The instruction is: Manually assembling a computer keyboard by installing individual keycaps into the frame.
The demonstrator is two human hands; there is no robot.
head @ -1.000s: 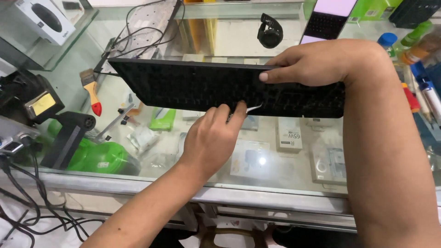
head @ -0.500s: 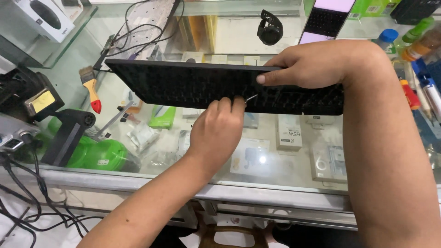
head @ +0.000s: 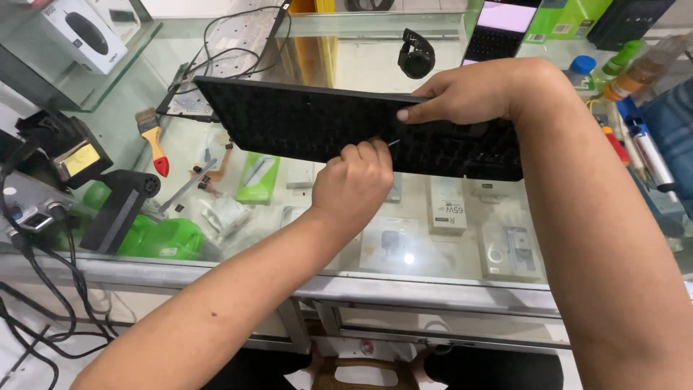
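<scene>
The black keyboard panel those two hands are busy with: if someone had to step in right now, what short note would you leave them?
Right hand: grips the top edge of the black keyboard panel, holding it tilted above the glass counter.
Left hand: closed in a fist at the panel's lower edge, pinching a thin pale tool whose tip touches the panel; what the tool is, I cannot tell.
Nearby: a red-handled brush lies on the glass to the left, a black watch behind the panel.
Done: the panel is lifted and steadied.
Left: the tool work along the lower edge looks unfinished; how far it has got cannot be seen.
</scene>
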